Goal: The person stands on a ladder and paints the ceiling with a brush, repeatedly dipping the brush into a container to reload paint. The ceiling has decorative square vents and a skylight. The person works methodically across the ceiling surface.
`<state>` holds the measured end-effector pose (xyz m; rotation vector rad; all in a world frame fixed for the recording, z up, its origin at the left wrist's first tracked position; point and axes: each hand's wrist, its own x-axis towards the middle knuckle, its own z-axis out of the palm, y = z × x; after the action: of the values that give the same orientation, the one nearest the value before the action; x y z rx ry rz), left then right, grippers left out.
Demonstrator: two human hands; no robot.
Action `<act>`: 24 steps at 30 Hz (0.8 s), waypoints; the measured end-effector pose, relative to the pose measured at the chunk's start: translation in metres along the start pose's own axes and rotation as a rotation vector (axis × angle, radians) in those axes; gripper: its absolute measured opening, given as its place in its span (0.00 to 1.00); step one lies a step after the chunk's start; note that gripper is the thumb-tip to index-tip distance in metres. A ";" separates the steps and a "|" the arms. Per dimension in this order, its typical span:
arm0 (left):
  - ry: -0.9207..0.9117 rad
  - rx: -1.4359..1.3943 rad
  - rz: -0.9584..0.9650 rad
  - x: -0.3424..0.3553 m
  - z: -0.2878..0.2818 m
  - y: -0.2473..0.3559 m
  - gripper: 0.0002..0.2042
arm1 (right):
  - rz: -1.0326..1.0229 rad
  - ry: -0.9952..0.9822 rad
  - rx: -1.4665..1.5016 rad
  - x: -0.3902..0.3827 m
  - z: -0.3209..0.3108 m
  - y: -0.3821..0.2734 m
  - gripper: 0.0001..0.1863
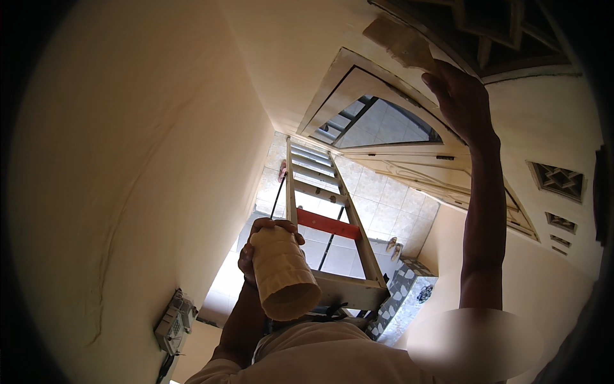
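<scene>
My left hand (247,256) is wrapped round a cream-coloured, ribbed container (281,265), which looks like a cut-off plastic bottle. Its round mouth faces me, and what is inside is too dark to make out. Up at the far right, my raised right hand (462,102) grips a wide, flat paintbrush (403,43). The brush lies against the cream wall (320,32) close to a dark lattice opening (518,32). Fingers hide most of its handle.
Below me stands a metal stepladder (323,173) with a red crosspiece (327,223). A mirrored or glazed arched door panel (390,121) sits beyond it. An electrical box with loose wires (174,323) hangs on the left wall. Shoes (394,246) lie on the tiled floor (377,198).
</scene>
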<state>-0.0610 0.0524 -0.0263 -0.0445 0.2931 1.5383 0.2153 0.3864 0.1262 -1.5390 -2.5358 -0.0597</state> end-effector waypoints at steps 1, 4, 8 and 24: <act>0.004 -0.008 0.000 0.000 0.002 0.000 0.31 | 0.029 -0.028 0.006 -0.001 -0.001 0.001 0.19; -0.011 -0.031 -0.003 0.002 0.002 0.000 0.31 | 0.103 -0.072 0.064 -0.004 -0.006 0.000 0.20; -0.008 -0.031 -0.006 0.003 0.004 -0.002 0.30 | 0.153 -0.083 0.178 -0.007 -0.011 0.001 0.20; -0.007 -0.033 -0.051 0.005 0.012 -0.004 0.29 | 0.153 -0.123 0.276 -0.014 -0.008 0.028 0.20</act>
<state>-0.0550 0.0593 -0.0162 -0.0718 0.2595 1.4921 0.2476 0.3867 0.1304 -1.6592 -2.3795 0.3985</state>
